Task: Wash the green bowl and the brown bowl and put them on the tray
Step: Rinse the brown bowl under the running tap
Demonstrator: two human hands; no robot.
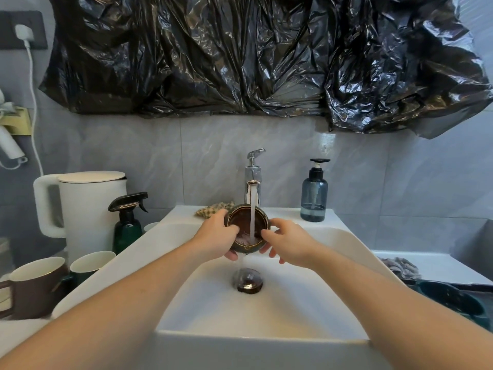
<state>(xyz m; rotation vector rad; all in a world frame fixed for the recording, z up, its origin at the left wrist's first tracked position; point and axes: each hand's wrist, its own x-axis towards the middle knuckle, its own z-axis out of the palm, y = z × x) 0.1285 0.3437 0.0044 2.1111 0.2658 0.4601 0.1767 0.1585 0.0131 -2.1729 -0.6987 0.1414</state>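
The brown bowl (241, 222) is held over the white sink (333, 244), tilted toward me under the running tap (253, 180). Water streams into it and spills down toward the drain (249, 280). My left hand (217, 237) grips the bowl's left rim, thumb on the inside. My right hand (286, 243) holds the right side, thumb over the rim and fingers beneath. A dark green bowl (450, 297) sits on the dark tray (480, 285) at the right, partly behind my right forearm.
Left of the sink stand a white kettle (88, 209), a green spray bottle (128, 222), a brown mug (37, 287) and a green cup (92, 263). A blue soap dispenser (314, 193) and a checked cloth (210, 209) sit on the back ledge. A grey rag (400, 267) lies right.
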